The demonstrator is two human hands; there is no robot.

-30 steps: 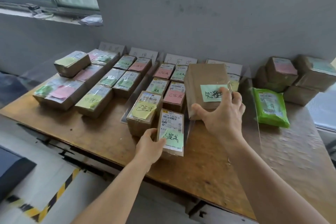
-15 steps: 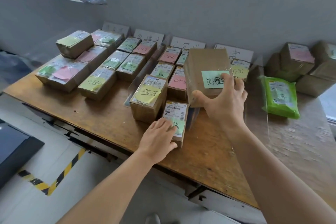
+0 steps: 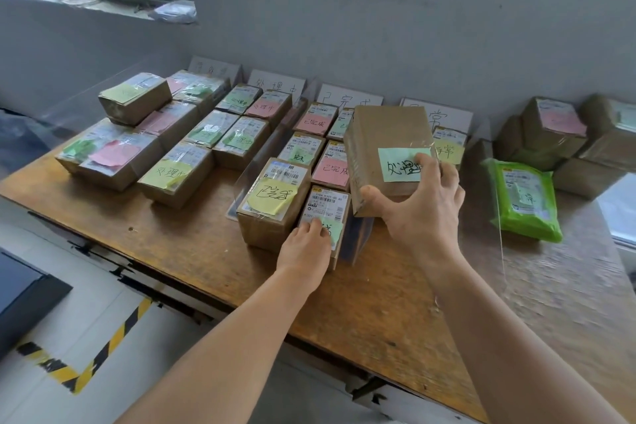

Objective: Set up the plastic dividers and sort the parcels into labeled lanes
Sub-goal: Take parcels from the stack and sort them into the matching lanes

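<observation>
My right hand (image 3: 421, 206) grips a large brown parcel (image 3: 385, 138) with a green note, held above the third and fourth lanes. Flat on the front of a small parcel (image 3: 327, 206) with a barcode label and green note lies my left hand (image 3: 306, 244); that parcel stands at the near end of the third lane. Clear plastic dividers (image 3: 261, 162) split the wooden table (image 3: 179, 241) into lanes. White lane cards (image 3: 347, 98) lean on the wall behind. Several taped brown parcels with coloured notes fill the lanes.
A green plastic mailer (image 3: 526, 200) lies to the right. A stack of brown boxes (image 3: 554, 131) sits at the far right against the wall. A thin clear divider edge (image 3: 500, 241) stands near the mailer. The table's front edge is close to me.
My left hand moved from gripping the small parcel's near end to resting flat on its top. The large parcel in my right hand stayed above the lanes. The camera view tilted.
</observation>
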